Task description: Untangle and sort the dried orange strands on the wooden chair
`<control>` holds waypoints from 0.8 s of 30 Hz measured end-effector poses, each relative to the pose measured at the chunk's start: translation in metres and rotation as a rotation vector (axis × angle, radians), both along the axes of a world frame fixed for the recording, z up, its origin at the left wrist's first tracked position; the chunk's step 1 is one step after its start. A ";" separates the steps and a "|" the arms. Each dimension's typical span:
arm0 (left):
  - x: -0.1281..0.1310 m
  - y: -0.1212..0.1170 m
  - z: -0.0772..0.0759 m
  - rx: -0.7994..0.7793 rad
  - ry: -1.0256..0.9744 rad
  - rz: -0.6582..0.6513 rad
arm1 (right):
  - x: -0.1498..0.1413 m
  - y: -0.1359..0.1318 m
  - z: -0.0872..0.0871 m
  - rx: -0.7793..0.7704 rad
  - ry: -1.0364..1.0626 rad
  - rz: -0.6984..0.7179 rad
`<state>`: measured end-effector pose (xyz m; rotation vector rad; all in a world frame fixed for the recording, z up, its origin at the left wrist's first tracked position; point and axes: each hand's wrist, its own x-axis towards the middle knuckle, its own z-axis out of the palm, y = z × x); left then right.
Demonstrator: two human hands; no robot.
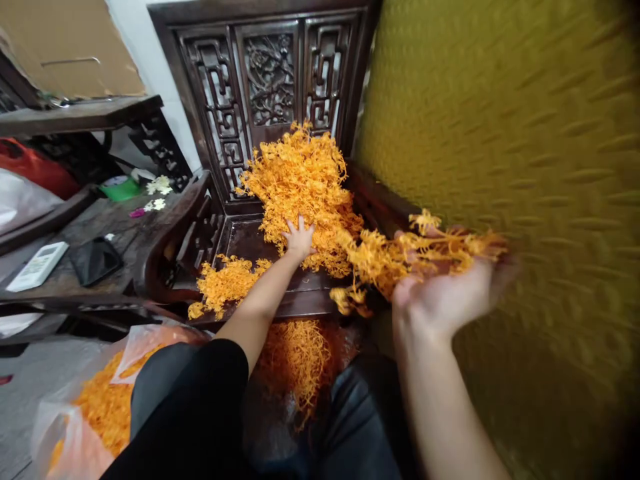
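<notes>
A big heap of orange thread-like strands with frilly, curled tips (303, 180) rests on a dark wooden chair seat (300, 303) against its carved back. My left hand (300, 240) reaches to the heap's lower front, fingers spread, touching or just over the strands; it grips nothing. Off to the right, my right hand (450, 287) is raised with the palm turned up, holding a loose bunch of the same orange strands (380, 260) that trails left toward the heap. Its fingers are blurred and partly covered by the bunch. A smaller clump (227, 283) lies at the seat's left front.
Between my knees sit more strands (305, 357) in a reddish bag. An open plastic bag of orange pieces (105, 400) stands at lower left. A side table (150, 247) carries a white calculator-like device (37, 267), a phone (95, 260) and green tape (120, 188). A yellow textured wall (525, 133) borders the right.
</notes>
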<state>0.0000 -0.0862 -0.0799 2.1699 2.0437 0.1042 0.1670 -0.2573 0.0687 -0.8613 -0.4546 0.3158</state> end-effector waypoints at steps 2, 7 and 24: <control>0.000 0.024 -0.007 0.020 0.061 -0.016 | -0.001 -0.021 -0.012 0.025 0.172 0.069; 0.001 0.053 -0.024 0.030 0.104 -0.006 | 0.004 -0.047 -0.042 -0.025 0.370 0.173; -0.085 -0.017 0.066 -0.150 -0.152 -0.396 | -0.004 -0.106 -0.036 -0.091 0.298 0.185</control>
